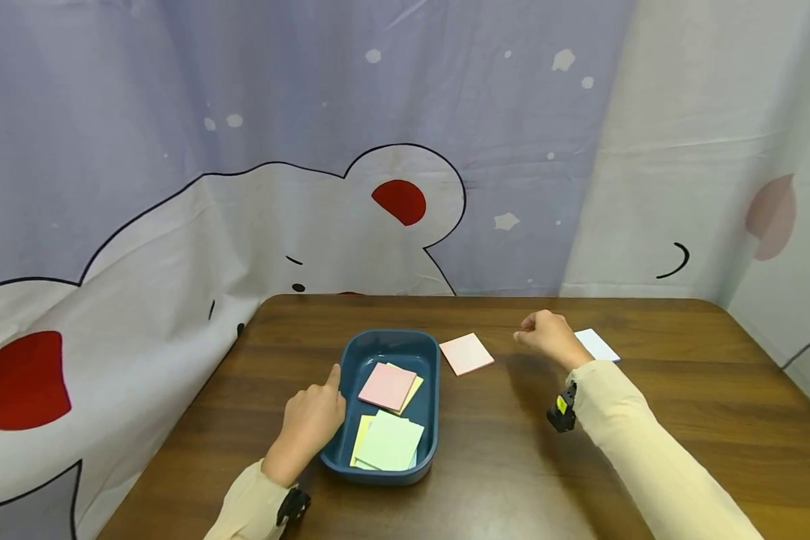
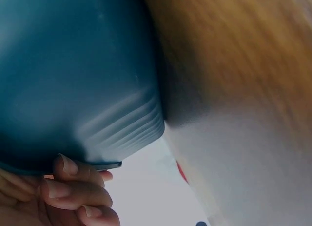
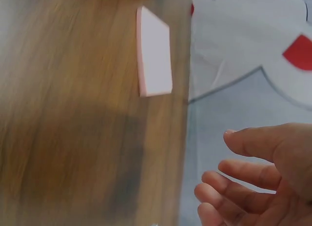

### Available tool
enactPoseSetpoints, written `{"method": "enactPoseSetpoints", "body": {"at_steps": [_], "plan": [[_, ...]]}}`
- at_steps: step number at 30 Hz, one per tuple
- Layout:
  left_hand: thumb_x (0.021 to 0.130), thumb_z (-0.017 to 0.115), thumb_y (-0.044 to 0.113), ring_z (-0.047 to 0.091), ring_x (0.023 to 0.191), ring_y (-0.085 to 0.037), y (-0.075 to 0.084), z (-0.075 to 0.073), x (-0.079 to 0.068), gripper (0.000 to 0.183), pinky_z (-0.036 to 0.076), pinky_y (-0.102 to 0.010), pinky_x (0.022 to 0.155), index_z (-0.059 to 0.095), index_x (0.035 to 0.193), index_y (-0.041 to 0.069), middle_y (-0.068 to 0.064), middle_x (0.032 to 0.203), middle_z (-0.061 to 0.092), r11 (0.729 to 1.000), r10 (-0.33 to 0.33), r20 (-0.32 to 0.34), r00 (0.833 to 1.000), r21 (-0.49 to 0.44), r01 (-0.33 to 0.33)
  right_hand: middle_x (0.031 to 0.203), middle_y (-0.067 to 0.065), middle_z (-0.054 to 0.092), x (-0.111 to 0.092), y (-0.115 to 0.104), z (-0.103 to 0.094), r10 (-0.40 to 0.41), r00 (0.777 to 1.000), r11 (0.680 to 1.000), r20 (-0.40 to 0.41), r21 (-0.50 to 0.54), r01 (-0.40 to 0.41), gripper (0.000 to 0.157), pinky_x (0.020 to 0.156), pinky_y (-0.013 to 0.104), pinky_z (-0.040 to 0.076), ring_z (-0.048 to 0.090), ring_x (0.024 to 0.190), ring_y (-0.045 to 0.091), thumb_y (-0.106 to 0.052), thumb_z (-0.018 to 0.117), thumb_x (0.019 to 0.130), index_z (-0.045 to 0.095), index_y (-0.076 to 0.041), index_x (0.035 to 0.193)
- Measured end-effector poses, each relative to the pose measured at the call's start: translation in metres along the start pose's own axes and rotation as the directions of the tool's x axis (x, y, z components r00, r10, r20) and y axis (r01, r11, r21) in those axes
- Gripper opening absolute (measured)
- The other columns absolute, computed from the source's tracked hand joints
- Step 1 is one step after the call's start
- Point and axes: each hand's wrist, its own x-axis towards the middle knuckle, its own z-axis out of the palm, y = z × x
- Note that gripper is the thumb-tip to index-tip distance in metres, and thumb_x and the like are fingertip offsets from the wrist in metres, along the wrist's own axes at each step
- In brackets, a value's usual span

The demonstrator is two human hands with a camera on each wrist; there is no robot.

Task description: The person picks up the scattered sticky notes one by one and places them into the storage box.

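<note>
My left hand [image 1: 313, 416] is at the left rim of a blue plastic bin [image 1: 434, 405], index finger pointing forward along it. In the left wrist view, the other fingers curl against the bin's outer side under the rim; the thumb is hidden. My right hand [image 1: 547, 335] hovers over the table with loosely bent fingers and holds nothing. Thumb and fingertips stand apart in the right wrist view. To its left lies a pale pink sticky note pad [image 1: 467, 354]. A white sticky note pad [image 1: 597, 345] lies behind the right wrist, partly covered by it.
Inside the bin, a pink pad [image 1: 387, 385] overlaps a yellow pad [image 1: 415, 388]. Nearer its front, a light green pad [image 1: 391, 442] lies over other pads. The brown wooden table [image 1: 499, 465] ends at the back against a printed curtain [image 1: 277, 90].
</note>
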Motion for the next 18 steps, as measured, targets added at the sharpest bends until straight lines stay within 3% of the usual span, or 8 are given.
{"method": "enactPoseSetpoints", "body": {"at_steps": [10, 14, 18], "plan": [[0.085, 0.053, 0.019, 0.037, 0.038, -0.017, -0.001, 0.001, -0.001, 0.052, 0.029, -0.030, 0.037, 0.043, 0.133, 0.003, -0.003, 0.044, 0.039, 1.000, 0.001, -0.003, 1.000, 0.006, -0.001, 0.112, 0.034, 0.053, -0.014, 0.055, -0.007, 0.100, 0.993, 0.995, -0.068, 0.001, -0.100, 0.048, 0.075, 0.046, 0.044, 0.055, 0.092, 0.039, -0.022, 0.055, 0.086, 0.051, 0.017, 0.114], [0.085, 0.053, 0.019, 0.037, 0.038, -0.017, -0.001, 0.001, 0.000, 0.051, 0.029, -0.030, 0.037, 0.044, 0.133, 0.003, -0.003, 0.044, 0.039, 1.000, -0.001, -0.008, 1.000, 0.007, 0.001, 0.106, 0.036, 0.054, -0.016, 0.074, -0.009, 0.097, 0.985, 0.992, -0.146, -0.065, -0.108, 0.050, 0.076, 0.048, 0.041, 0.053, 0.089, 0.043, -0.022, 0.056, 0.083, 0.052, 0.020, 0.109], [0.085, 0.053, 0.018, 0.035, 0.037, -0.016, 0.000, 0.001, 0.000, 0.052, 0.027, -0.028, 0.036, 0.043, 0.134, 0.002, -0.002, 0.043, 0.038, 1.000, -0.001, -0.007, 1.000, -0.001, 0.001, 0.108, 0.039, 0.051, -0.019, 0.088, -0.012, 0.096, 0.981, 0.985, -0.171, -0.126, -0.118, 0.053, 0.077, 0.052, 0.038, 0.049, 0.094, 0.051, -0.022, 0.057, 0.082, 0.050, 0.023, 0.110]]}}
